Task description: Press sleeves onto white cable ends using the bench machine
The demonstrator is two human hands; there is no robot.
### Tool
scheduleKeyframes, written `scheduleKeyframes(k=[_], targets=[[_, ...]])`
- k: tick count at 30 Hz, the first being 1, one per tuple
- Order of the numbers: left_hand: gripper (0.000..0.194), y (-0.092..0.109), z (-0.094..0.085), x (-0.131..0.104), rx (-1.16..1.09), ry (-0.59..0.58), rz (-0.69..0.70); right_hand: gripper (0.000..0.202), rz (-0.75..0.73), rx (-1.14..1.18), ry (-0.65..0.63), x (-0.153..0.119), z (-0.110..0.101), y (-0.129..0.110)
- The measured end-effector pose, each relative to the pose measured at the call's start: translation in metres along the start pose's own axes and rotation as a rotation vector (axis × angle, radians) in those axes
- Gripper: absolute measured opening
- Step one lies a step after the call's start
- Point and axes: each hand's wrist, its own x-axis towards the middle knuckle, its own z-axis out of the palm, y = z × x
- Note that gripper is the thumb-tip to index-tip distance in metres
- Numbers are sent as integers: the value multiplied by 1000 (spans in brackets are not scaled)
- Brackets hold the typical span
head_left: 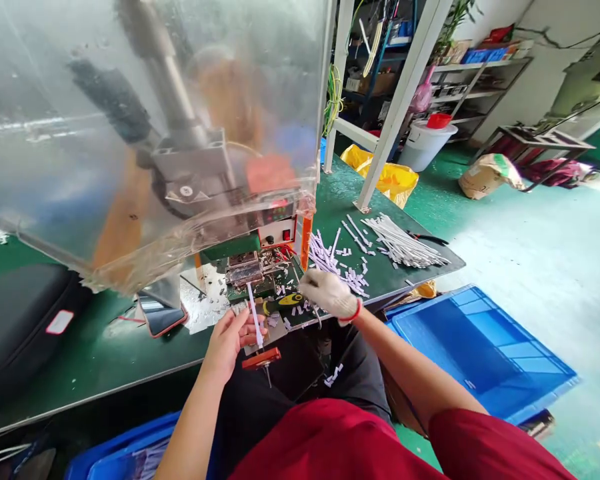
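Observation:
My left hand [226, 343], bare, is closed around the lower part of a thin white plastic stick [254, 310]. The stick slants up to a small metal fixture [245, 270]. At its lower end is a red crosspiece [261, 359] with a thin metal pin below. My right hand [330, 293] wears a white knit glove with a red cuff. Its fingers are curled above the table's front edge, and whatever they hold is hidden. Beside it lies a black-and-yellow handled tool [287, 302]. Short white pieces [355, 277] are scattered to the right.
A cloudy plastic shield [260, 80] hangs over the machine. White sticks [405, 243] and black-handled pliers [430, 238] lie at the right. A phone [163, 313] is at the left. A blue crate [480, 353] stands right of the table; another blue bin [125, 443] is lower left.

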Motion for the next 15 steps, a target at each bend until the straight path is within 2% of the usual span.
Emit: scheduleKeyframes(k=[2, 4, 7, 10, 13, 15], targets=[[45, -1, 3, 2, 18, 36, -2, 20, 21, -241, 170, 18, -29, 23], [47, -2, 7, 4, 40, 69, -2, 26, 42, -411, 231, 43, -50, 39], [49, -3, 12, 7, 71, 102, 1, 36, 117, -531, 175, 84, -64, 45], [52, -2, 16, 10, 91, 125, 10, 38, 173, -510, 114, 117, -66, 38], [55, -2, 17, 12, 112, 147, 11, 26, 218, -410, 55, 134, -68, 31], [55, -2, 18, 14, 102, 147, 10, 17, 250, -306, 14, 134, -72, 31]])
